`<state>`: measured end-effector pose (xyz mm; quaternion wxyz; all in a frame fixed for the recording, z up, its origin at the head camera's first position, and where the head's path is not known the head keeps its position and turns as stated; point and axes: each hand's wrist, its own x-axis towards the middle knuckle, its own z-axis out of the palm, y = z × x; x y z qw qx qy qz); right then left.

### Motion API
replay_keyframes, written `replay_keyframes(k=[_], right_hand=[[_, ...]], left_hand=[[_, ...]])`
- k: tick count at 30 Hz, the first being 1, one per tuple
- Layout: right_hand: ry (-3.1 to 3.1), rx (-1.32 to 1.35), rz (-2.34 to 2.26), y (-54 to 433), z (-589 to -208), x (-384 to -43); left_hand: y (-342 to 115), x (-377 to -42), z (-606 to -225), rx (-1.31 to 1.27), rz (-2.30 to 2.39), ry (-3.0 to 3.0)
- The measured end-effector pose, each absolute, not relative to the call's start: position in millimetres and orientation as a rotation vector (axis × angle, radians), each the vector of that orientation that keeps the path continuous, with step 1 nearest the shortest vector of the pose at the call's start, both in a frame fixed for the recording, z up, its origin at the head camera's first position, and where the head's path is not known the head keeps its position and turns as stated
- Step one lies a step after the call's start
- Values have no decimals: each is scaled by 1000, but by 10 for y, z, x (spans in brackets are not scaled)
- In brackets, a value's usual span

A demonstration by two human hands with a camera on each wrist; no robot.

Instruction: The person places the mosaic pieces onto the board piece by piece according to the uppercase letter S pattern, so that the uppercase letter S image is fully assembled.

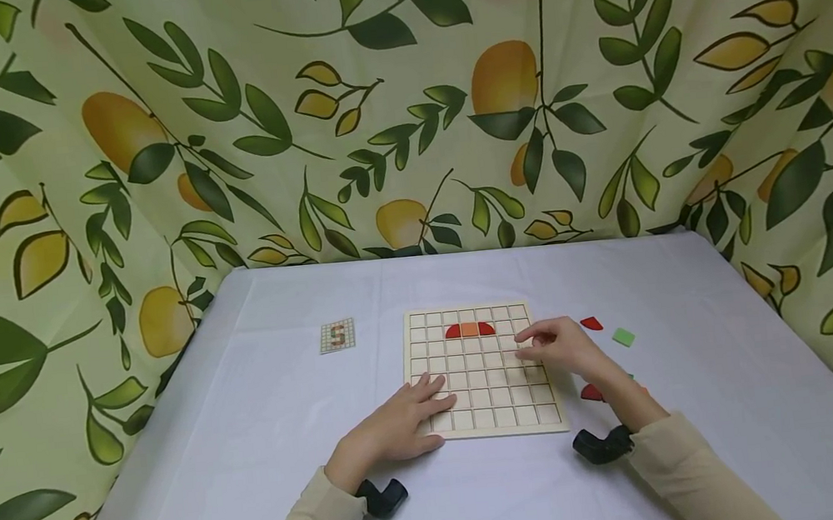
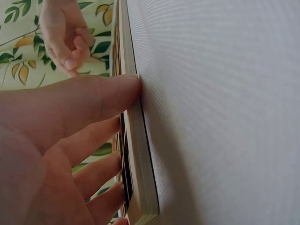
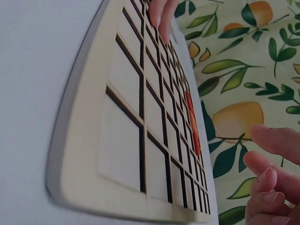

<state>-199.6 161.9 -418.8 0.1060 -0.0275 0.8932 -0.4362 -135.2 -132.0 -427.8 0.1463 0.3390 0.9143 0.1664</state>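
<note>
Wooden grid board, in the head view, lies flat on the white surface. The left hand spreads over its near-left corner, probably steadying it; the right hand hovers at its right side, palm inward. Loose tiles sit rightward, presumably within reach. Left wrist view: the thumb touches the board's edge. Right wrist view: thumb and forefinger leave a narrow grip, visibly unfilled.

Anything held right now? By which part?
Nothing visibly held: left hand rests on the grid board, thumb at its near edge; right hand appears empty.
</note>
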Motion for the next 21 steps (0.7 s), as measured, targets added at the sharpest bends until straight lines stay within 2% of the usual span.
replay_keyframes(k=[21], right_hand=[[2686,58,-1319,2213,-4127,-1889]], left_hand=[[-1317,-1355,-4293,989,485,2634]])
